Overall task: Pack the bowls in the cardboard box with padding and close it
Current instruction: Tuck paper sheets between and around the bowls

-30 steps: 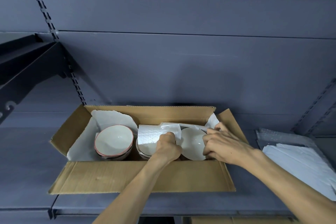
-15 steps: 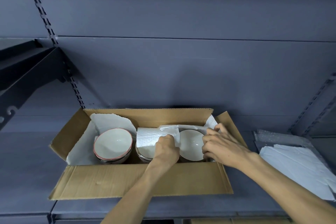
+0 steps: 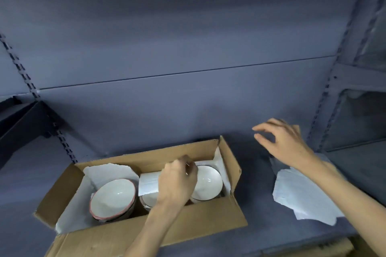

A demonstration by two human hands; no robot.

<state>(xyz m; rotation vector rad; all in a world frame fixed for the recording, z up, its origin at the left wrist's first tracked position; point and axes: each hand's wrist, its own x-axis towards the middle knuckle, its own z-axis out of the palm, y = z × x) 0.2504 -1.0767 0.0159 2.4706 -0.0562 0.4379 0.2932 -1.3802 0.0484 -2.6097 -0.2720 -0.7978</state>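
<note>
An open cardboard box lined with white padding sits on the grey shelf. Inside at the left is a red-rimmed white bowl stacked on another. A dark-rimmed white bowl lies at the right end. Between them a folded white padding sheet covers a third bowl. My left hand is inside the box and grips that sheet at its right edge. My right hand hovers outside the box to the right, fingers spread and holding nothing, above a pile of white padding sheets.
Grey shelf back panel and slotted uprights surround the space. A dark bracket juts out at the left. Bare shelf surface lies between the box and the padding pile. More cardboard shows below the shelf edge.
My right hand has left the box and swung right, over the padding pile. My left hand stays on the folded sheet. The view has turned to the right.
</note>
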